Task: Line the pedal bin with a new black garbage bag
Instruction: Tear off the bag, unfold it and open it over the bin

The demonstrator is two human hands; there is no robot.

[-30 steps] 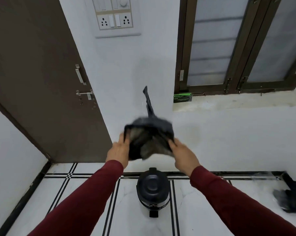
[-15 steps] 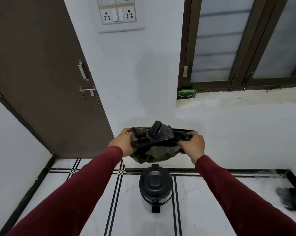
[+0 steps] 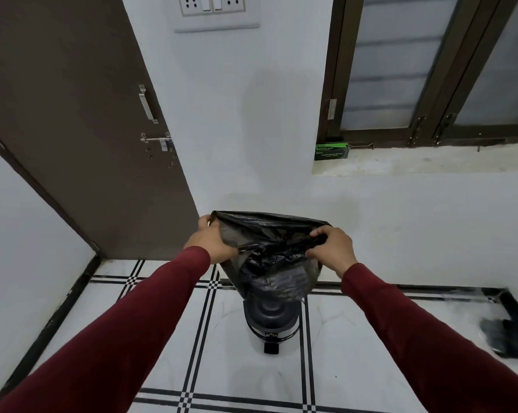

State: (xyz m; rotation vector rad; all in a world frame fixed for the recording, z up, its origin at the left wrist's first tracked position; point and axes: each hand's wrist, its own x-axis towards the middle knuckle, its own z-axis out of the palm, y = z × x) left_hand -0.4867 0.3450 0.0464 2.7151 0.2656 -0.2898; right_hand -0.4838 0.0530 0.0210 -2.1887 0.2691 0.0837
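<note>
Both hands, left [image 3: 210, 244] and right [image 3: 330, 250], grip tight on the bag [image 3: 271, 260] mouth, spreading it over the shut bin [image 3: 271, 323] at 6 o'clock.

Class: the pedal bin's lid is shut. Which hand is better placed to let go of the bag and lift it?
Probably right: the right hand pinches a bunched edge of the black plastic garbage bag; the left hand holds its mouth wide above the dark round pedal bin.

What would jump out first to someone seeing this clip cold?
The black garbage bag, held by the left hand and right hand at centre frame. Under it, the dark pedal bin stands on the tiled floor, lid shut. A green box sits on the window ledge.
</note>
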